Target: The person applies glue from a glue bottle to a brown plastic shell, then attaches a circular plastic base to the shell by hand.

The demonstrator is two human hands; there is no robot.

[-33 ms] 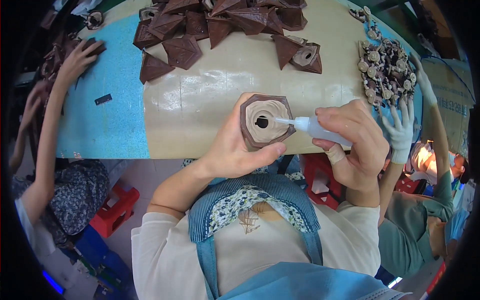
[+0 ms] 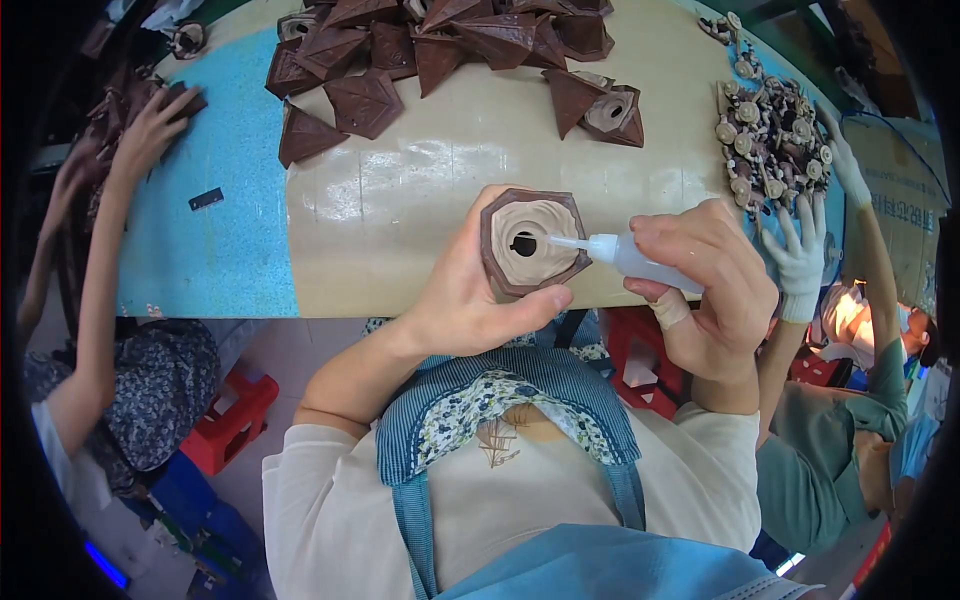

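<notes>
My left hand [image 2: 465, 300] holds a hollow, six-sided brown piece [image 2: 532, 264] above the table's near edge. Its rough beige inside faces up, with a dark hole in the middle. In my right hand [image 2: 715, 285] is a small translucent squeeze bottle [image 2: 645, 264], lying nearly level. The bottle's thin nozzle points left over the inside of the piece, close to the hole. I cannot tell whether any liquid is coming out. A strip of tape or bandage wraps my right thumb.
Brown pointed pieces [image 2: 440, 50] are heaped at the table's far side. Two others [image 2: 612, 112] lie to their right. Rose-shaped parts [image 2: 775, 140] are piled at right, near a co-worker's white-gloved hand [image 2: 800, 262]. Another co-worker's hand [image 2: 150, 135] rests on brown pieces at left.
The left co-worker's hands and arms have shifted slightly. My own hands, the brown piece and the bottle look unmoved.
</notes>
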